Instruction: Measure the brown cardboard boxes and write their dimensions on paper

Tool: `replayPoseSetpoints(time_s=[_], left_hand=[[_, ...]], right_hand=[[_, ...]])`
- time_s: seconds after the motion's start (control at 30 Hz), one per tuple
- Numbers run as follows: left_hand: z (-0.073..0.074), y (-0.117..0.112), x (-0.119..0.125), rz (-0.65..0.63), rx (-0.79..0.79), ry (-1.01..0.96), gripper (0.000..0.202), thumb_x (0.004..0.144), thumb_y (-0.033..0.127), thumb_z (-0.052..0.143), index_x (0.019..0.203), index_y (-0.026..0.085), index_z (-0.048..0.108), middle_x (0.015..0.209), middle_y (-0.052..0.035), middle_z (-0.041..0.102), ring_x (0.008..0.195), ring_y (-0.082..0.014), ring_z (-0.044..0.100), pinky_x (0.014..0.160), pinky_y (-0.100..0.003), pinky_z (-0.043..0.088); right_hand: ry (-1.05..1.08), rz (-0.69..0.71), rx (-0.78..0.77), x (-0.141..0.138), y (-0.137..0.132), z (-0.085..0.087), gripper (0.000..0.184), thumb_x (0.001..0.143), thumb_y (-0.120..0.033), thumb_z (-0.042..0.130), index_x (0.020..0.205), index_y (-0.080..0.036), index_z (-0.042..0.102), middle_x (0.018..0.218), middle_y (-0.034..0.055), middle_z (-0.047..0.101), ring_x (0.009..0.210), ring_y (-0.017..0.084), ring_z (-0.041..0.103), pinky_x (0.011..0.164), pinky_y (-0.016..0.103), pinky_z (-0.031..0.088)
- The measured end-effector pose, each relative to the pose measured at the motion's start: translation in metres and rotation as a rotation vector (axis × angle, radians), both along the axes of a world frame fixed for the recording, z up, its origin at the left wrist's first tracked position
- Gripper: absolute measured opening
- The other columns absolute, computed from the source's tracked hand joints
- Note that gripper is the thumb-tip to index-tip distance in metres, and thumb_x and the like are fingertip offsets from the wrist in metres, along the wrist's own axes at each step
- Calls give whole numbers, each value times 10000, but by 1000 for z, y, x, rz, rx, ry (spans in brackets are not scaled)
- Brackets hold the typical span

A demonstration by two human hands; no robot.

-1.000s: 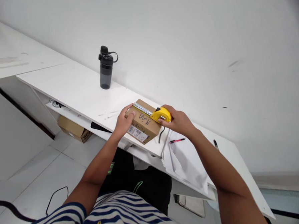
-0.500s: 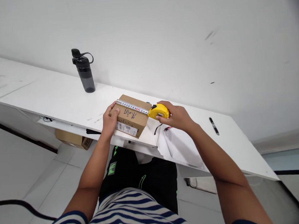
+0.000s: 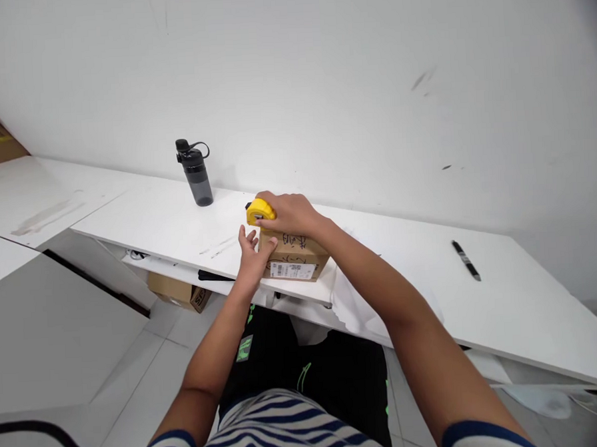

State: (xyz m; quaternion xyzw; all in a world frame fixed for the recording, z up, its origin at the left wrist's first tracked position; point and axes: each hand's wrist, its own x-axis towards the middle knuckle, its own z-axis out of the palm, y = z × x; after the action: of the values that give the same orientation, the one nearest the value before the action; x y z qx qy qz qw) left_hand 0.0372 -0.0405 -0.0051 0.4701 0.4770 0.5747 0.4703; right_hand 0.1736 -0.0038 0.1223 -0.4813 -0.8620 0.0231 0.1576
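A small brown cardboard box with handwriting on top and a white label on its front sits near the table's front edge. Held in my right hand is a yellow tape measure, above the box's left end. No blade shows out of its case. My left hand is at the box's left side, fingers spread and thumb against the top edge. My right hand and forearm cover part of the box's top.
A dark water bottle stands at the back left of the white table. White papers lie right of the box, and a black pen farther right. Another cardboard box is below the tabletop at left.
My right hand has carried the tape measure leftward across the box, and the blade stretched along the top is out of sight. My left fingers have spread. The camera view has shifted.
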Motion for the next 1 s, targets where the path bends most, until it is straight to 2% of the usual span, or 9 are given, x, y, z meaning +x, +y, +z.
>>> replayPoseSetpoints(time_s=[0.1,0.17,0.27,0.33,0.4,0.53,0.67,0.8,1.0], left_hand=[[17,27,-15,-69,158,76,897,812,511,739,1550,316,267,1642,-153,346,1538,-306,327,1182,-499,388],[28,51,-19,-158,208,70,658,866,525,656,1441,275,454,1559,-153,475,1462,-302,445,1127,-484,446],[34,81,-10,-298,120,43,466,825,449,643,1228,218,604,1363,-136,635,1185,-274,643,979,-437,539],[30,88,1,-333,62,18,399,754,357,640,1119,196,620,1217,-98,678,973,-219,673,873,-387,562],[22,85,12,-198,76,3,331,716,288,611,1034,195,603,1086,-55,666,861,-178,635,814,-343,549],[10,69,26,115,161,4,274,734,218,578,999,232,511,1002,-17,578,855,-164,579,782,-299,510],[12,63,29,127,118,-3,321,754,161,555,1046,236,447,1009,-15,525,855,-160,560,770,-289,491],[15,59,30,152,144,-3,320,775,139,540,1051,242,414,1038,-21,525,890,-159,573,798,-287,499],[14,55,35,182,171,-61,385,785,117,539,1103,254,372,1108,-40,549,951,-161,613,872,-299,515]], right_hand=[[120,-222,51,18,-3,6,610,908,-556,496,1443,-264,461,1039,70,754,870,271,678,704,327,430],[174,-371,68,31,-3,8,584,923,-535,472,1448,-279,473,1073,80,753,914,291,682,727,347,452],[154,-522,55,42,0,4,499,921,-487,482,1364,-274,569,1103,100,751,961,312,679,755,373,475],[126,-562,32,43,3,-1,464,919,-462,492,1326,-263,595,1096,109,754,954,310,679,751,372,484],[100,-562,33,38,4,-6,446,934,-449,480,1324,-260,585,1074,112,759,932,304,681,742,365,488],[17,-468,71,22,7,-11,462,968,-467,451,1373,-260,538,1037,121,762,905,297,687,739,354,483],[-37,-342,47,13,11,-10,473,975,-476,453,1397,-274,519,1052,110,759,907,290,690,723,341,468],[-22,-330,43,17,6,-6,447,949,-471,483,1348,-289,567,1024,88,763,886,282,687,693,324,440],[-8,-331,-19,48,-43,-5,477,913,-499,522,1345,-315,600,951,44,771,783,247,663,626,291,376]])
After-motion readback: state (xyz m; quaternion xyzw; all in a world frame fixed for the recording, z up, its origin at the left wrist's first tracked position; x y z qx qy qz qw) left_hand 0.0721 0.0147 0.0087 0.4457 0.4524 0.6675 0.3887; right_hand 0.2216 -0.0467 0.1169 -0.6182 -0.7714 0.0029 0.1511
